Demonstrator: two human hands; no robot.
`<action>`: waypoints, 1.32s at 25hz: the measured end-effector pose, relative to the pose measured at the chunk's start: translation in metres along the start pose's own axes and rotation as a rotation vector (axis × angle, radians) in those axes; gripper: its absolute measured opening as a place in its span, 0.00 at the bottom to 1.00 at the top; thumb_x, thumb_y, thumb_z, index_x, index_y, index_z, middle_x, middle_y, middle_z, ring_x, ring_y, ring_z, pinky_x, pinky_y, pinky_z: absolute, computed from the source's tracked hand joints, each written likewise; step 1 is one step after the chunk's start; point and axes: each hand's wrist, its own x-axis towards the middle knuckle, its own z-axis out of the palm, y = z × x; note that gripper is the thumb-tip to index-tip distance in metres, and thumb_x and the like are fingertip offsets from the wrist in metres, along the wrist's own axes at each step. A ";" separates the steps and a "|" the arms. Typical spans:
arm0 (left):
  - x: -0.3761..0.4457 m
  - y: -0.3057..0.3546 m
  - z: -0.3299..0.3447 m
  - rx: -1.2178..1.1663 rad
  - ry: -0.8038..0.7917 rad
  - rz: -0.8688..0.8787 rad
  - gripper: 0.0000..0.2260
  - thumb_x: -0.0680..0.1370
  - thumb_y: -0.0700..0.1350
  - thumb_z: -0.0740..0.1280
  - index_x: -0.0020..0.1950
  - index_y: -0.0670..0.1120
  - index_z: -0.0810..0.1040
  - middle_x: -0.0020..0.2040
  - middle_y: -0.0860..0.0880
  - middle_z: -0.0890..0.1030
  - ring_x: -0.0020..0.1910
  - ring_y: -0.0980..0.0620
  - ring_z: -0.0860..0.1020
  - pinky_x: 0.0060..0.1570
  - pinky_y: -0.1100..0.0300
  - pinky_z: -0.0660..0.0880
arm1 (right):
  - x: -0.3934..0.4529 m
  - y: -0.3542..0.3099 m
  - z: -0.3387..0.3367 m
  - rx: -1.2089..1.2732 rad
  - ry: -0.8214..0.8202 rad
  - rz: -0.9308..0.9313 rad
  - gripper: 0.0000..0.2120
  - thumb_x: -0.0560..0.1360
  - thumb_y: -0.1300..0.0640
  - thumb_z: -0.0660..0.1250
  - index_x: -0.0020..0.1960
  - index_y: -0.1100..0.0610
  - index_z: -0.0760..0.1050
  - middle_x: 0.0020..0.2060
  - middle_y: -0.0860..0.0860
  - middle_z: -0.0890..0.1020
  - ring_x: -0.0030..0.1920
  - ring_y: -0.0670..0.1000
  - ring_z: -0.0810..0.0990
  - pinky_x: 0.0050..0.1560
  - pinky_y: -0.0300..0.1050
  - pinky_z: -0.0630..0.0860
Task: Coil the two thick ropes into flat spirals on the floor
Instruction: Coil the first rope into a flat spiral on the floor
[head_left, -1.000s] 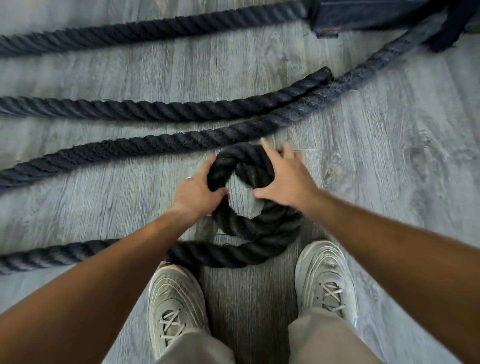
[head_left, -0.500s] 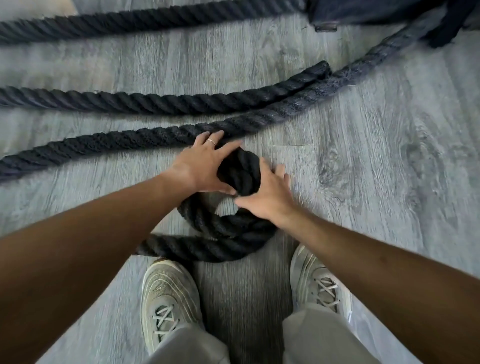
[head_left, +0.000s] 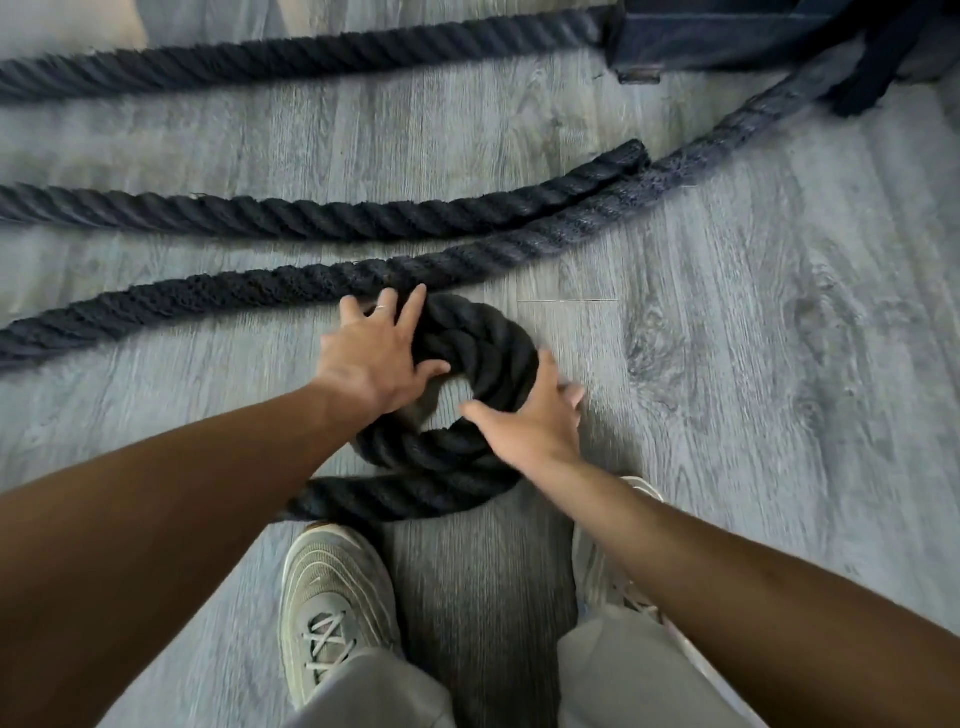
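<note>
Pressing down on a small black rope coil (head_left: 483, 358) lying on the grey wood-look floor (head_left: 753, 364), just ahead of two pale sneakers (head_left: 332, 613). Left hand (head_left: 374, 358) spreading flat, fingers wide, over the coil's left side; right hand (head_left: 530, 421) cupping its right edge, fingers open. Stretching beyond, touching the coil's far side, another length of thick rope (head_left: 208, 299).

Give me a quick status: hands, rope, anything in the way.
Left hand and right hand open, pressing the coil. One loop formed. Straight rope touches its far edge.
</note>
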 end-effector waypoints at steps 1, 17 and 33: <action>-0.005 -0.001 0.000 0.004 -0.035 -0.057 0.44 0.73 0.77 0.44 0.82 0.56 0.37 0.80 0.44 0.58 0.66 0.32 0.68 0.43 0.49 0.77 | 0.010 -0.004 -0.006 0.000 0.005 -0.039 0.52 0.60 0.38 0.75 0.77 0.39 0.53 0.68 0.53 0.63 0.71 0.59 0.64 0.64 0.54 0.70; 0.004 0.023 -0.029 -0.179 -0.208 -0.239 0.52 0.65 0.81 0.59 0.77 0.49 0.54 0.63 0.41 0.76 0.52 0.41 0.81 0.38 0.52 0.75 | 0.019 0.019 -0.027 -0.113 0.129 -0.043 0.54 0.64 0.43 0.76 0.79 0.44 0.46 0.65 0.55 0.58 0.65 0.58 0.58 0.61 0.58 0.71; -0.045 0.037 0.003 -0.707 -0.241 -0.466 0.46 0.70 0.72 0.68 0.71 0.42 0.55 0.69 0.30 0.72 0.52 0.34 0.81 0.44 0.49 0.79 | 0.026 0.015 -0.030 -0.373 0.128 -0.147 0.60 0.64 0.38 0.77 0.80 0.44 0.39 0.73 0.57 0.56 0.70 0.62 0.58 0.68 0.63 0.64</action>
